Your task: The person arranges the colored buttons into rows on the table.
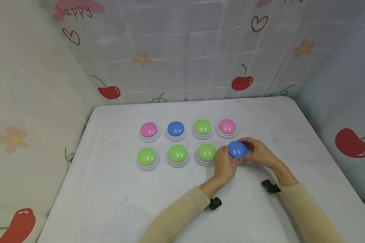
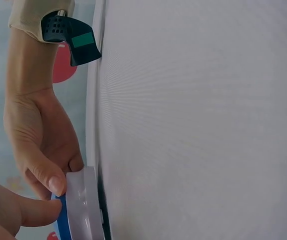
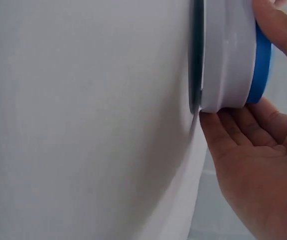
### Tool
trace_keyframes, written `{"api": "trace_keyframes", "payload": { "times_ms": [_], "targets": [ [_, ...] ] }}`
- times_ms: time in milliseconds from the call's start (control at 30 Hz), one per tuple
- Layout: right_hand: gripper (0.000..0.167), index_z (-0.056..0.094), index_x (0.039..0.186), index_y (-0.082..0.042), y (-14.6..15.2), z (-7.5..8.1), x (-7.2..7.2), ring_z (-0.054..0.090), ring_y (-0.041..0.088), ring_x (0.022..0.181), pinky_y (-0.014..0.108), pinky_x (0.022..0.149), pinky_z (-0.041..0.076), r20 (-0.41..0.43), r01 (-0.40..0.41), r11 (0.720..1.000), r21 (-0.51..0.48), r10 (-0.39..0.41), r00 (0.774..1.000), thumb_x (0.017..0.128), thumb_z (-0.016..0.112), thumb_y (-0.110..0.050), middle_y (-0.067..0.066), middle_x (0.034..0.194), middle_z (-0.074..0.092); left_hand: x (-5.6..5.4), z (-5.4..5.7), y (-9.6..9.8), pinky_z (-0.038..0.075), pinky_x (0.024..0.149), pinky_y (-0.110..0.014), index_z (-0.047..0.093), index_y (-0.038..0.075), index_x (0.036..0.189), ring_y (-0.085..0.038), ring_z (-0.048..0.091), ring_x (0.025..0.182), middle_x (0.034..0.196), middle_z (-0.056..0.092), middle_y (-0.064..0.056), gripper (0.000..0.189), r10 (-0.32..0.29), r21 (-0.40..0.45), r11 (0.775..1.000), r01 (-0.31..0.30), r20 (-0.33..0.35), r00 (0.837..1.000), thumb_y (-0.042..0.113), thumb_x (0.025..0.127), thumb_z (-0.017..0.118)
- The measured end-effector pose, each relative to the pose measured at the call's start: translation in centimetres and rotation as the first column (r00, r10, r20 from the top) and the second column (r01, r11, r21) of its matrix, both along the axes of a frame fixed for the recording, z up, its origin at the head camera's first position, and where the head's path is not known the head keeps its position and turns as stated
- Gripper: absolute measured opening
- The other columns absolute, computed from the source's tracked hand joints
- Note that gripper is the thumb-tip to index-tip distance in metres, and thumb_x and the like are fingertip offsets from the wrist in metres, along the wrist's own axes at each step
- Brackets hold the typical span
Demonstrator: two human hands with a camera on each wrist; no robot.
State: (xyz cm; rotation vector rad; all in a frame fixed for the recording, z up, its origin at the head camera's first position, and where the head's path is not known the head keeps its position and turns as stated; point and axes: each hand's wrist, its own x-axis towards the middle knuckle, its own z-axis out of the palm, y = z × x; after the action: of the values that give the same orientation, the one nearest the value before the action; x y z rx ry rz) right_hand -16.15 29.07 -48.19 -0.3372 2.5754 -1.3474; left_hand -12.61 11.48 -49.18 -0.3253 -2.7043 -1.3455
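Observation:
A blue-domed push button (image 1: pixel 238 149) with a round white base stands at the right end of the front row. My left hand (image 1: pixel 225 166) holds its left side, and the left thumb (image 2: pixel 41 212) lies against the blue dome. From the other side my right hand (image 1: pixel 259 153) grips it, fingers (image 3: pixel 241 125) along the white base and thumb over the dome. Whether its dark underside touches the table cannot be told. Just left of my left hand is a green push button (image 1: pixel 207 152), its base partly hidden by that hand.
Further left in the front row stand two green buttons (image 1: pixel 177 153) (image 1: pixel 146 156). The back row has a pink button (image 1: pixel 148 130), a blue button (image 1: pixel 175 129), a green button (image 1: pixel 202 127) and another pink button (image 1: pixel 227 126). All are on a white-covered table (image 1: pixel 109 192) with patterned curtains (image 1: pixel 185 50) around it.

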Motion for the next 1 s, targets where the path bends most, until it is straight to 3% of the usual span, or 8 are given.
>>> {"api": "trace_keyframes", "payload": {
  "times_ms": [200, 400, 700, 833, 900, 1000],
  "targets": [
    [0.076, 0.048, 0.132, 0.005, -0.2, -0.2, 0.2, 0.048, 0.045, 0.126, 0.060, 0.110, 0.035, -0.006, 0.005, 0.999, 0.036, -0.005, 1.000, 0.070, 0.088, -0.014, 0.026, 0.134, 0.053, 0.2, 0.0, 0.2, 0.048, 0.103, -0.034, 0.055, -0.007, 0.127, -0.026, 0.058, 0.118, 0.125, 0.058, -0.017, 0.046, 0.011, -0.046, 0.999, -0.009, 0.040, 0.999, 0.006, 0.086, 0.070],
    [0.076, 0.048, 0.133, 0.005, -0.3, -0.3, 0.3, 0.048, 0.046, 0.126, 0.061, 0.110, 0.035, -0.010, -0.001, 0.999, 0.039, 0.001, 1.000, 0.070, 0.087, -0.013, 0.027, 0.134, 0.052, 0.3, 0.1, 0.2, 0.050, 0.100, -0.033, 0.056, -0.007, 0.125, -0.025, 0.060, 0.115, 0.121, 0.059, -0.016, 0.045, 0.017, -0.068, 0.998, -0.016, 0.018, 1.000, 0.006, 0.085, 0.072],
    [0.082, 0.044, 0.137, 0.007, -0.3, -0.2, 0.2, 0.043, 0.049, 0.130, 0.062, 0.110, 0.032, -0.015, -0.018, 0.999, 0.030, 0.018, 1.000, 0.070, 0.088, -0.012, 0.029, 0.139, 0.048, 0.2, 0.1, 0.2, 0.049, 0.102, -0.033, 0.053, -0.010, 0.128, -0.026, 0.060, 0.116, 0.121, 0.058, -0.016, 0.055, 0.002, -0.043, 0.999, -0.001, 0.027, 1.000, 0.008, 0.082, 0.075],
    [0.091, 0.038, 0.143, 0.006, -0.1, 0.4, 0.7, 0.039, 0.050, 0.134, 0.062, 0.110, 0.032, -0.029, -0.025, 0.999, 0.039, 0.026, 0.999, 0.070, 0.088, -0.015, 0.029, 0.146, 0.040, 0.9, 1.2, -0.5, 0.047, 0.106, -0.032, 0.047, -0.012, 0.133, -0.027, 0.056, 0.122, 0.129, 0.054, -0.018, 0.064, -0.057, -0.065, 0.996, 0.058, 0.021, 0.998, 0.017, 0.084, 0.075],
    [0.092, 0.037, 0.144, 0.005, 0.0, 1.0, 0.9, 0.039, 0.048, 0.135, 0.054, 0.112, 0.034, -0.066, -0.019, 0.998, 0.053, 0.023, 0.998, 0.071, 0.088, -0.015, 0.028, 0.147, 0.040, 1.5, 2.4, -1.4, 0.044, 0.109, -0.033, 0.043, -0.012, 0.138, -0.027, 0.052, 0.128, 0.137, 0.050, -0.020, 0.067, -0.123, -0.071, 0.990, 0.124, 0.027, 0.992, 0.022, 0.088, 0.072],
    [0.091, 0.037, 0.145, 0.003, 0.2, 2.4, 1.3, 0.039, 0.045, 0.135, 0.050, 0.110, 0.035, -0.127, 0.016, 0.996, 0.085, -0.006, 0.992, 0.073, 0.087, -0.018, 0.027, 0.148, 0.040, 2.3, 4.9, -3.9, 0.041, 0.112, -0.035, 0.041, -0.009, 0.141, -0.027, 0.046, 0.135, 0.145, 0.045, -0.020, 0.065, -0.208, -0.082, 0.975, 0.208, 0.007, 0.978, 0.025, 0.092, 0.067]
  ]
}}
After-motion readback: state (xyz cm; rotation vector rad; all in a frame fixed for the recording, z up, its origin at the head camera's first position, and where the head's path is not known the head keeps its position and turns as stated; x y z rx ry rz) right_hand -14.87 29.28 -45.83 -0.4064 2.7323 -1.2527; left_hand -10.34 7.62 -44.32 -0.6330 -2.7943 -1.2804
